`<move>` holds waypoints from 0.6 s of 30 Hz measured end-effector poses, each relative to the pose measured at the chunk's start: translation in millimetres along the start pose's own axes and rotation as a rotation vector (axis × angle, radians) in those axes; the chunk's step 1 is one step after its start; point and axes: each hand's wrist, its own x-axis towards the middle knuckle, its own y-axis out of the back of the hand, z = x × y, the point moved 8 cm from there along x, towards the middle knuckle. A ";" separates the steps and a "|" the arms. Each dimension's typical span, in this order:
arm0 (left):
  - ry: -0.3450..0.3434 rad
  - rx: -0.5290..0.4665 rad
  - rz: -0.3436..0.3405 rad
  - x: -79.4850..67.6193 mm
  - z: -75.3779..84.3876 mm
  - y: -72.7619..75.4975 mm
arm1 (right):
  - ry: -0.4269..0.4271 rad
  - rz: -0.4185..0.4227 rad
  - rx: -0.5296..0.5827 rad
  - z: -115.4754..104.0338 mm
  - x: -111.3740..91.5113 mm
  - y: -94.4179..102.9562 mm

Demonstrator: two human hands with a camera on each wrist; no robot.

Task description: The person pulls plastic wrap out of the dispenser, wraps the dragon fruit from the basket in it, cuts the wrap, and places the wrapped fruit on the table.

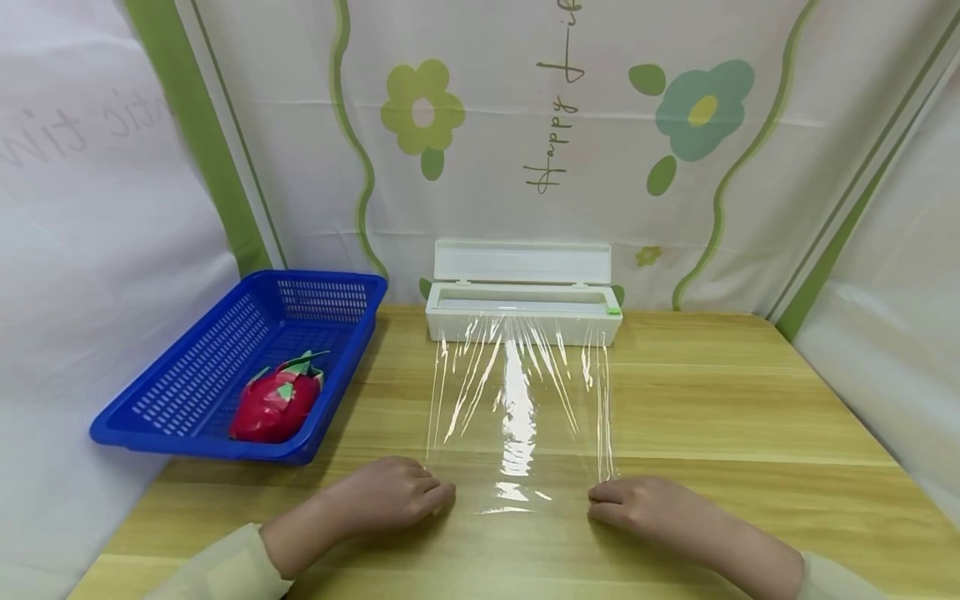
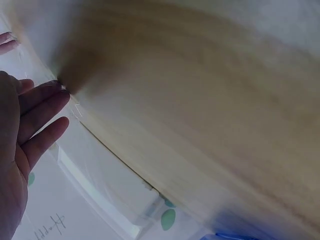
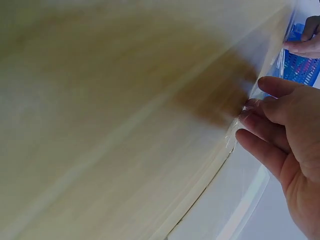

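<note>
- Flower-printed curtain (image 1: pixel 487 192) hangs behind the white dispenser (image 1: pixel 523 288).
- Clear film (image 1: pixel 517 417) extends from the dispenser's front.
- Left hand (image 1: pixel 393 493) and right hand (image 1: pixel 652 508) pinch its near edge.
- Blue basket (image 1: pixel 202 367), containing dragon fruit (image 1: pixel 276 410): left of dispenser.

Free passage over the table (image 1: pixel 757 400) right of the film (image 1: pixel 517 421), blue basket (image 1: pixel 206 362) in the way leftward

The head view is bright and sharp, white glare streaking the cling film (image 1: pixel 517 417); both wrist views are dimmer, hazy, the bench (image 2: pixel 200 125) blurred under soft shadows.
</note>
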 end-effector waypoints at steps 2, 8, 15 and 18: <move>-0.015 0.019 0.023 0.5 0.8 1.1 | 0.004 0.010 -0.003 0.0 1.3 0.1; -0.028 0.067 0.035 2.6 0.8 1.6 | 0.001 0.041 -0.013 0.6 5.7 2.3; 0.025 0.094 0.044 3.7 -4.3 -0.2 | -0.032 0.106 0.021 6.6 8.9 5.0; 0.059 0.105 0.036 2.9 -7.5 -3.8 | -0.066 0.144 0.050 12.3 9.9 6.0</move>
